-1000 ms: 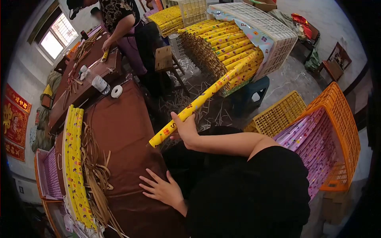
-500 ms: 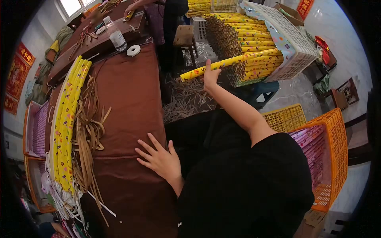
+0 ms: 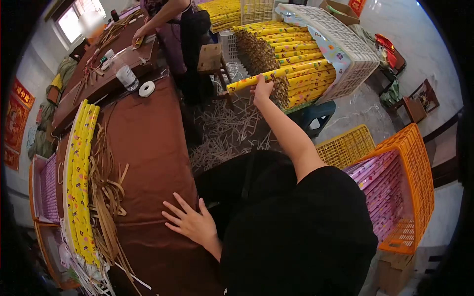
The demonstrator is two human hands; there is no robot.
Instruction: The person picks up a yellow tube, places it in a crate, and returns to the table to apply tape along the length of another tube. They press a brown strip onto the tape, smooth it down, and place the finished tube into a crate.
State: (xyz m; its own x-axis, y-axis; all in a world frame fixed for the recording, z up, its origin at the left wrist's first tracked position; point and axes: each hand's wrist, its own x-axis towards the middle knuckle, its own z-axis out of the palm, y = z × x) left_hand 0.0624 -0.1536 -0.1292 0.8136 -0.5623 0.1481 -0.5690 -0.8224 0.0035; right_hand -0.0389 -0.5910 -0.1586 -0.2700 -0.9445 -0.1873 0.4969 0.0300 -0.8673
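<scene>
My right hand (image 3: pixel 262 91) is stretched forward, its fingers closed on the near end of a yellow patterned gift wrap roll (image 3: pixel 244 83). That roll lies along the top of similar yellow rolls (image 3: pixel 298 55) stacked in a white crate (image 3: pixel 343 42) tipped on its side, and its end sticks out past theirs. My left hand (image 3: pixel 193 224) rests flat, fingers spread, on the brown-covered table (image 3: pixel 148 148). Farther left on the table lie several yellow rolls (image 3: pixel 79 192) side by side, next to a heap of brown strips (image 3: pixel 104 197).
A plastic bottle (image 3: pixel 127 78) and a white tape roll (image 3: pixel 146 89) are at the table's far end. Beyond, a co-worker's hand (image 3: pixel 139 39) touches a yellow roll. A wooden stool (image 3: pixel 210 56) stands amid paper shreds (image 3: pixel 232 128). An orange crate (image 3: pixel 417 182) holds pink rolls (image 3: pixel 380 192).
My right hand has pushed the roll farther in over the stack, so less of it sticks out. My left hand stays on the table. The view has shifted, showing more of the co-worker.
</scene>
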